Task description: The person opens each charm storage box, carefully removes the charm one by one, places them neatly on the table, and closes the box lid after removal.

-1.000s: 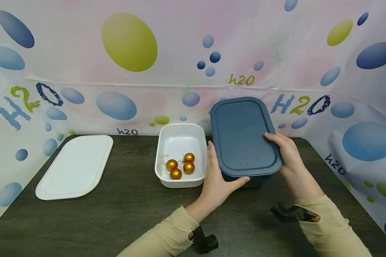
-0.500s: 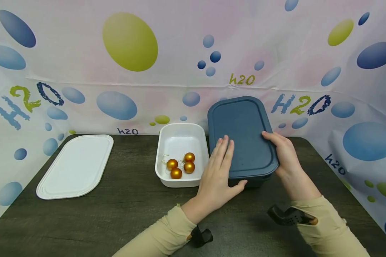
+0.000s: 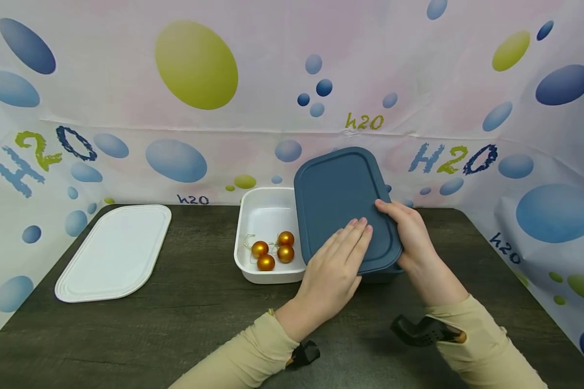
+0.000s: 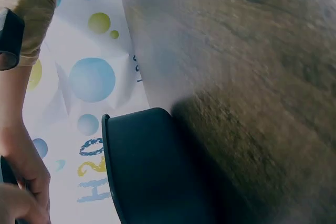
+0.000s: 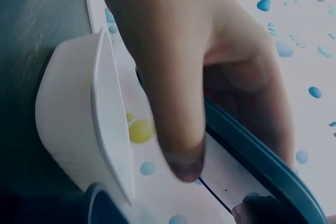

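A blue lid [image 3: 340, 200] is raised and tilted in the head view, partly over the white container. My right hand [image 3: 413, 237] grips its right edge, thumb on top; the right wrist view shows fingers bent around the lid's rim [image 5: 262, 156]. My left hand [image 3: 328, 275] lies across the lid's near left part with straight fingers; whether it presses is unclear. Below stands a dark blue container [image 4: 152, 166], apart from the lid and mostly hidden in the head view. Several orange-gold baubles [image 3: 265, 262] lie in the white container [image 3: 267, 277] to the left.
A white lid [image 3: 114, 254] lies flat at the left of the dark wooden table [image 3: 185, 340]. The white container stands close to the dark blue one. A patterned curtain [image 3: 272, 65] hangs behind the table.
The blue lid has shifted left off the dark blue container, now covering part of the white container. My right hand has moved left with it. My left hand has come over the lid's top.
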`<state>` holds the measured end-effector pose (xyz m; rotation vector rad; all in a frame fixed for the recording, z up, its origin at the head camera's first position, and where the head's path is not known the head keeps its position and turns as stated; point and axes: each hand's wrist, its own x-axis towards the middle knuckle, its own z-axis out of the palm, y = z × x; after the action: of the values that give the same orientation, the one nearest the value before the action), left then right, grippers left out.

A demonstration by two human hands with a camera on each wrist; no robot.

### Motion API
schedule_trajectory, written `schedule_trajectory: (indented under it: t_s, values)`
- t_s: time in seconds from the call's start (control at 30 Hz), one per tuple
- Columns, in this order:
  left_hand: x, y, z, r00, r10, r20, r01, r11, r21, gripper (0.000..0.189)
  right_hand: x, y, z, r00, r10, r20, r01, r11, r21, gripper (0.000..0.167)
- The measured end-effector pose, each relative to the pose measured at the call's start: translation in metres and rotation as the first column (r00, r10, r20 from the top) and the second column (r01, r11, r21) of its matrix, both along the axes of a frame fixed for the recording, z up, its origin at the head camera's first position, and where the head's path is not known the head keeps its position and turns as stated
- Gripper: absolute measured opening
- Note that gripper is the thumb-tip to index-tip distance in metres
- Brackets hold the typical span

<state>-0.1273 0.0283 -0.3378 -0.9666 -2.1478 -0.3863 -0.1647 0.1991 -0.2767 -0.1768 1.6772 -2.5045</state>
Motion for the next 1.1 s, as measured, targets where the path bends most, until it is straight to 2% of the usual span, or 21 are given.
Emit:
schedule_trajectory:
  t_s: [0.17, 0.3, 0.47, 0.57, 0.63, 0.7, 0.77, 0.83, 0.9, 1.0, 1.07, 1.1]
  values:
    - [0.000, -0.001, 0.000, 0.994, 0.020, -0.104, -0.024, 0.999, -0.035, 0.058, 0.001, -0.010, 0.002, 1.000, 0.017, -0.002, -0.017, 1.000, -0.009, 0.023]
    - [0.001, -0.003, -0.002, 0.991, 0.027, -0.130, -0.032, 0.999, -0.040, 0.058, 0.001, -0.016, 0.003, 0.999, 0.047, -0.014, -0.047, 0.998, -0.029, 0.028]
    - [0.002, -0.007, -0.002, 0.985, 0.045, -0.169, -0.049, 0.999, -0.019, 0.048, 0.001, -0.022, 0.002, 0.990, 0.114, -0.087, -0.122, 0.988, -0.091, 0.024]
    - [0.002, -0.010, 0.001, 0.981, 0.045, -0.190, -0.042, 0.999, 0.020, 0.042, 0.000, -0.027, 0.001, 0.965, 0.190, -0.183, -0.216, 0.967, -0.137, 0.030]
    - [0.001, -0.012, 0.003, 0.979, 0.037, -0.201, -0.026, 0.998, 0.058, 0.040, -0.001, -0.030, 0.000, 0.935, 0.245, -0.257, -0.294, 0.940, -0.173, 0.037]
    - [0.001, -0.014, 0.006, 0.978, 0.022, -0.208, 0.000, 0.995, 0.104, 0.040, -0.001, -0.032, -0.001, 0.898, 0.302, -0.321, -0.380, 0.899, -0.219, 0.044]
    - [0.001, -0.015, 0.009, 0.977, 0.001, -0.213, 0.034, 0.987, 0.156, 0.039, -0.002, -0.035, -0.002, 0.868, 0.342, -0.360, -0.444, 0.859, -0.254, 0.048]
    - [0.001, -0.017, 0.012, 0.978, -0.030, -0.206, 0.075, 0.973, 0.217, 0.040, -0.003, -0.038, -0.003, 0.860, 0.357, -0.363, -0.463, 0.846, -0.265, 0.048]
    - [0.001, -0.020, 0.013, 0.980, -0.064, -0.190, 0.116, 0.954, 0.278, 0.044, -0.003, -0.042, -0.006, 0.884, 0.333, -0.328, -0.417, 0.879, -0.231, 0.044]
    - [0.002, -0.023, 0.013, 0.980, -0.119, -0.158, 0.170, 0.917, 0.360, 0.058, -0.002, -0.047, -0.012, 0.948, 0.238, -0.211, -0.266, 0.957, -0.115, 0.032]
    - [0.003, -0.025, 0.012, 0.979, -0.143, -0.147, 0.192, 0.891, 0.411, 0.067, -0.001, -0.050, -0.018, 0.977, 0.171, -0.128, -0.174, 0.985, -0.018, 0.025]
    - [0.003, -0.026, 0.012, 0.978, -0.146, -0.149, 0.197, 0.878, 0.436, 0.069, -0.001, -0.052, -0.020, 0.984, 0.150, -0.098, -0.149, 0.989, 0.022, 0.024]
